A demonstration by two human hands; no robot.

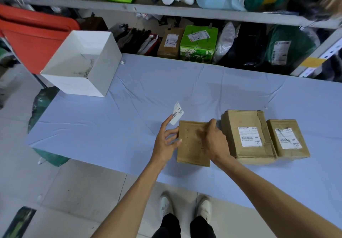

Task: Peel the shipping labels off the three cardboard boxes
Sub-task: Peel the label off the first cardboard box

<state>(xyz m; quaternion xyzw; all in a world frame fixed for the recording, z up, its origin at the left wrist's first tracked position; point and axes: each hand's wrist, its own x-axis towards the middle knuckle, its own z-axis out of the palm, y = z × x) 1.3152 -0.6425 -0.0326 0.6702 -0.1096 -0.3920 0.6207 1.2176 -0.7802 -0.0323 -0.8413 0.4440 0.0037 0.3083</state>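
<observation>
Blue-clothed table (129, 82), first of three boxes (192, 143) stripped — my left hand (165, 141) pinches its label (177, 114) aloft, right hand (214, 139) flat, steadying the box; next, discard it, perhaps into the white bin (81, 82), then the middle box (248, 134).

Three boxes (248, 136) — one label (178, 113) seemingly off.

Even soft light, faint shadows; wide-angle warp + blur at edges.
</observation>
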